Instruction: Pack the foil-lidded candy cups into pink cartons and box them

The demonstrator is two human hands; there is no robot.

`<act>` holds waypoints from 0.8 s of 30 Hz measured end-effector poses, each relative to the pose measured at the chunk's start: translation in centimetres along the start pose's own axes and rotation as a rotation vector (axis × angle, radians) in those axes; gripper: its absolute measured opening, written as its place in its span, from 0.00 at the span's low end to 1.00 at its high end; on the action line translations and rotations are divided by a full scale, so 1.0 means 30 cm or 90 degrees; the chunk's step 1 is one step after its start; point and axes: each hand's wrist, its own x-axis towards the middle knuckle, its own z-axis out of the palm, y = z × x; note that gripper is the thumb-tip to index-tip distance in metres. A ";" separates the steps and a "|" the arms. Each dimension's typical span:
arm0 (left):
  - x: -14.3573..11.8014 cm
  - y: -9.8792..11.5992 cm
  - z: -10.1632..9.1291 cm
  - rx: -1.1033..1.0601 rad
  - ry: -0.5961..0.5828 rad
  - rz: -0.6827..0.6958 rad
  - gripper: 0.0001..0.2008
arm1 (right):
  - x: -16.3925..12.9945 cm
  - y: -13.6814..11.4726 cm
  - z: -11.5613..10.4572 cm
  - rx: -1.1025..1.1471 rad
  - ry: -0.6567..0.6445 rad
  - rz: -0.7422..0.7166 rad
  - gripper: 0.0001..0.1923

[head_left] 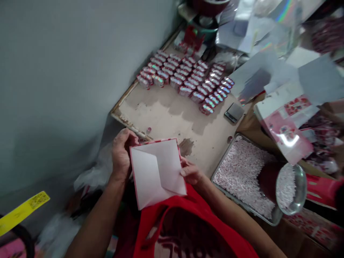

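- A plain grey wall (59, 71) is filling the left of the frame, growing darker toward the lower left.
- A pale desk (153, 109) is stretching across the centre, a brown stain (186, 147) marking its top.
- Soft shadows are falling across the desk.

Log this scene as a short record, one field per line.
Left hand: at the upper left side of an open box, grip partly hidden
Right hand: on the box's right edge
Box interior: white
Table: rows of small shiny packages, small scale
Tray: metal, holding small pale pieces
Bowl: metal, similar pieces inside
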 end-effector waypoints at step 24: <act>1.021 -0.390 1.043 0.660 -0.630 0.719 0.37 | 0.040 -0.301 -0.460 -1.011 0.788 -0.238 0.33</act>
